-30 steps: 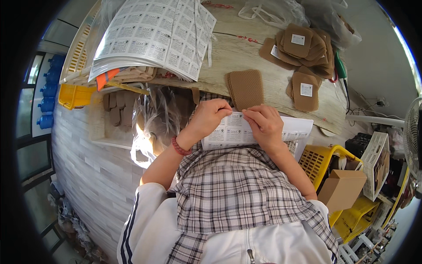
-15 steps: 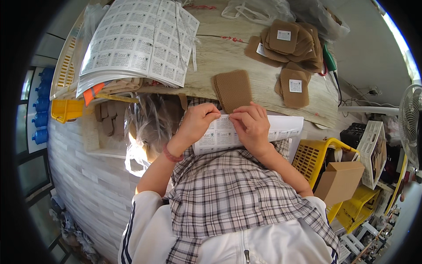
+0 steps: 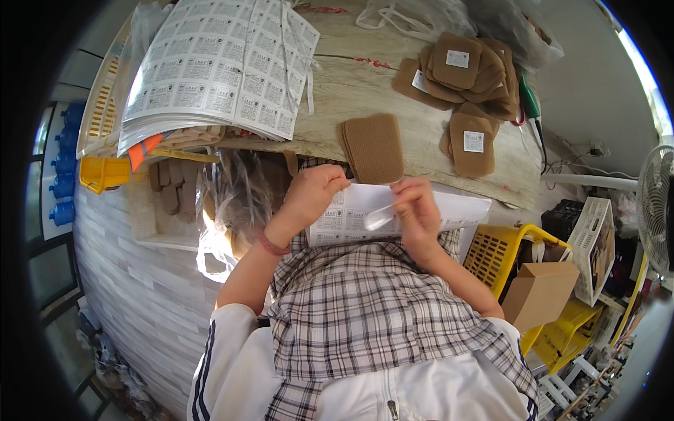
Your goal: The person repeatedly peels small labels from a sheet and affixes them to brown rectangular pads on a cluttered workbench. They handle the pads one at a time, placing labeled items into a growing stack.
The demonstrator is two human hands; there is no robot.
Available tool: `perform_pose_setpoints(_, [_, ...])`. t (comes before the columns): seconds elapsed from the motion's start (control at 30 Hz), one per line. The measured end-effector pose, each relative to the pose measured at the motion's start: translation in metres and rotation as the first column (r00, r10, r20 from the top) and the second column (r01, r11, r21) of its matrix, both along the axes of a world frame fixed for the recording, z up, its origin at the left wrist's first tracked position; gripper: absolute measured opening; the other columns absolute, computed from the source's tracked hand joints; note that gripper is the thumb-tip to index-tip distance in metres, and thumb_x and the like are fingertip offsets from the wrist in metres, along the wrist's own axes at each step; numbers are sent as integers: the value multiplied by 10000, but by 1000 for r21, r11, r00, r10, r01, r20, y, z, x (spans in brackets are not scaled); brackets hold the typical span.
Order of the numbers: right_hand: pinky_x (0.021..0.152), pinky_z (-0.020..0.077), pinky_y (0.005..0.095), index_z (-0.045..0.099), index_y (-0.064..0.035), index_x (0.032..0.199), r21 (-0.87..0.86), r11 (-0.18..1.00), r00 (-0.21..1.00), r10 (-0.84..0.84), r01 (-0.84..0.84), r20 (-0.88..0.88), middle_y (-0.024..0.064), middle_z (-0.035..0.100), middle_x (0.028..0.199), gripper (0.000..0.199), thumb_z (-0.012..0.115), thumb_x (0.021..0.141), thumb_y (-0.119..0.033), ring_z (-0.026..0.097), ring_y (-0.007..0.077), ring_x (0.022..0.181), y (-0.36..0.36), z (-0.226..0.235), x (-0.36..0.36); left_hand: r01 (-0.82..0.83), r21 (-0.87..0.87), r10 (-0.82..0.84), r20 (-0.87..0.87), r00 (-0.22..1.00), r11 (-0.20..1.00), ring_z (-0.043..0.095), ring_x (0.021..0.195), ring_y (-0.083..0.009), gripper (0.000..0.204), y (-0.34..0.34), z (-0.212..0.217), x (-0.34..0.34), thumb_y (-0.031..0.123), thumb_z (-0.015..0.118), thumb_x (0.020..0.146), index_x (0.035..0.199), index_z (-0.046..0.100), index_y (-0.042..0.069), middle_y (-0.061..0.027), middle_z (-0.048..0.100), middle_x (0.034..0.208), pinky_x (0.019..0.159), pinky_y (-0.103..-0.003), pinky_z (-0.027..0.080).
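While the wooden table (image 3: 326, 84) is seen beyond a plaid apron (image 3: 358, 302), a printed label sheet (image 3: 326, 228) is held over the apron, near the table's edge. On the table, just beyond the sheet, a stack of brown pads (image 3: 379, 149) is set. The sheet's upper edge is gripped by the left hand (image 3: 312, 193), narrowly closed. By the right hand (image 3: 419, 212), also narrow, a small blurred white piece (image 3: 380, 218) is pinched above the sheet.
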State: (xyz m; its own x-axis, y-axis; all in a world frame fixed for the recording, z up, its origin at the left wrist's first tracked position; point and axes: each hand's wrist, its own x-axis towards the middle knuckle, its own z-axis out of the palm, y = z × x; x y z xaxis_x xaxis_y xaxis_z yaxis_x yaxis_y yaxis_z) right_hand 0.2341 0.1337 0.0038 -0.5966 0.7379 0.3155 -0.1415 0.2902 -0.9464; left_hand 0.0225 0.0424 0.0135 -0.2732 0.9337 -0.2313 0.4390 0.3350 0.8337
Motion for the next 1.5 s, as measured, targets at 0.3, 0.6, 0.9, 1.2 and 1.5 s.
perform_pose_setpoints(0.3, [730, 430, 223, 588, -23, 998, -245, 969, 939, 94, -10, 331, -27, 553, 845, 35, 579, 999, -57, 493, 61, 790, 102, -9, -42, 267, 428, -35, -477, 878, 863, 565, 1230, -406, 77, 14, -7, 11, 51, 635, 842, 840, 623, -25, -223, 635, 1237, 999, -469, 468])
perform_pose_setpoints(0.6, [765, 504, 316, 615, -13, 968, -16, 999, 853, 40, -38, 520, 114, 688, 859, 70, 639, 946, -74, 634, 200, 796, 114, -21, -62, 260, 428, -27, -480, 877, 866, 586, 1199, -403, 85, 19, -12, 9, 47, 638, 841, 838, 605, -32, -224, 642, 1193, 1029, -500, 456])
perform_pose_setpoints(0.9, [737, 511, 341, 633, -29, 953, 17, 1000, 842, -28, 22, 540, 121, 688, 858, 60, 652, 928, -80, 654, 234, 788, 102, -12, -65, 260, 405, -33, -488, 872, 876, 581, 1218, -387, 83, 19, -12, 10, 45, 648, 841, 847, 605, -26, -224, 638, 1207, 1053, -511, 437])
perform_pose_setpoints(1.2, [727, 509, 356, 636, -37, 948, 78, 996, 836, -76, 40, 544, 132, 669, 860, 61, 667, 909, -73, 648, 265, 783, 100, -19, -65, 266, 379, -48, -497, 867, 886, 566, 1242, -378, 91, 19, -10, 11, 52, 649, 841, 856, 610, -28, -225, 629, 1231, 1069, -510, 425])
perform_pose_setpoints(1.5, [726, 509, 370, 634, -43, 944, 101, 993, 831, -100, 54, 547, 136, 659, 876, 58, 666, 905, -73, 643, 284, 793, 97, -18, -64, 267, 362, -53, -504, 862, 893, 561, 1246, -377, 96, 20, -10, 12, 58, 648, 842, 859, 622, -33, -225, 618, 1252, 1069, -510, 423])
